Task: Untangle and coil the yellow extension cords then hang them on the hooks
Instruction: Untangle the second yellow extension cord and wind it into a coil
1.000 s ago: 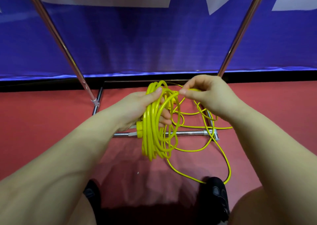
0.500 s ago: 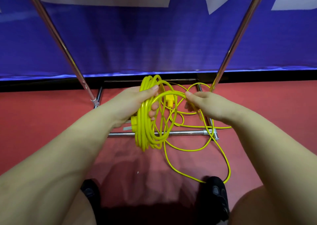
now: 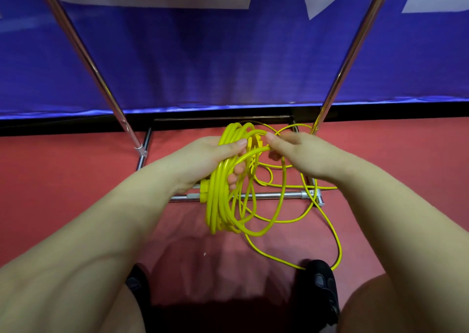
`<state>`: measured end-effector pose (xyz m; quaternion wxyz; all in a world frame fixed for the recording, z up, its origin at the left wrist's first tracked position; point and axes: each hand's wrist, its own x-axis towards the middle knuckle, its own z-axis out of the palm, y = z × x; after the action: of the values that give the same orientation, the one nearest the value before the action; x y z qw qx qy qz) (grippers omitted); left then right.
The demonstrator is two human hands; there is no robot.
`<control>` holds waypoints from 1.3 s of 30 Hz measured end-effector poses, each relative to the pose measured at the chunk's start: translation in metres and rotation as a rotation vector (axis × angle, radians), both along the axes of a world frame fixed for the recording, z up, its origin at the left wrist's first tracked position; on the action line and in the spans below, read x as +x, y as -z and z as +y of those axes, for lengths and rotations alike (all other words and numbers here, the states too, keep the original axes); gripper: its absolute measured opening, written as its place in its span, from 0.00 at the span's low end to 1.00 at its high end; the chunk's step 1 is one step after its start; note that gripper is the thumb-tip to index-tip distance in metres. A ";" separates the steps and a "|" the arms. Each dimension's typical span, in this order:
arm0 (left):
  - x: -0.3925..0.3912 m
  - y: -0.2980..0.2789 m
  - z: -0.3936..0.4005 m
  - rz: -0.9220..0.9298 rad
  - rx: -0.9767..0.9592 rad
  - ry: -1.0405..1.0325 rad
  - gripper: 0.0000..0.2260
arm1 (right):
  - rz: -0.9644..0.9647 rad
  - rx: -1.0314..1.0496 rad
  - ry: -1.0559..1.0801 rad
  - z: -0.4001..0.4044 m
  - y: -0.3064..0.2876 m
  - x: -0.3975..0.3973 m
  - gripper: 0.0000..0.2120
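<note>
My left hand (image 3: 206, 160) grips a hanging coil of yellow extension cord (image 3: 220, 195), thumb over the top of the bundle and fingertips showing through the loops. A yellow plug end (image 3: 204, 193) sticks out at the coil's left side. My right hand (image 3: 297, 152) pinches one strand of the same cord right beside the left thumb, laying it against the top of the coil. The loose rest of the cord (image 3: 330, 226) trails in loops over the red floor and runs past my right shoe (image 3: 322, 287). No hooks are in view.
A chrome rack stands ahead: two slanted poles (image 3: 86, 53) (image 3: 355, 45) rise from a floor base with a front crossbar (image 3: 274, 195). Behind it hangs a blue banner (image 3: 228, 61). The floor (image 3: 63, 180) is red. My left shoe (image 3: 138, 284) is at the bottom.
My right hand dropped away with the strand, then came back left and up to the coil top, adding a loop. The coil in my left hand shifted slightly.
</note>
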<state>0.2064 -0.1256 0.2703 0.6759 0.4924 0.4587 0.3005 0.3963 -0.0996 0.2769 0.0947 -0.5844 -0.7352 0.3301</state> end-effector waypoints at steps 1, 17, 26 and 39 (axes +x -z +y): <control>0.000 0.000 0.001 0.006 0.014 -0.003 0.09 | -0.098 -0.108 0.013 0.002 0.003 0.005 0.29; 0.002 0.013 0.001 0.213 0.093 0.011 0.07 | 0.107 0.335 0.044 -0.009 -0.002 -0.010 0.14; 0.004 0.018 0.003 0.206 0.142 0.033 0.10 | -0.174 -0.016 0.039 -0.002 -0.002 0.004 0.27; -0.010 0.009 0.014 0.058 0.208 -0.346 0.11 | -0.076 -0.570 0.061 -0.003 0.025 0.013 0.14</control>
<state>0.1963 -0.1113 0.2613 0.5462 0.4821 0.5221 0.4435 0.4092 -0.1022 0.2521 -0.0909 -0.6214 -0.5978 0.4983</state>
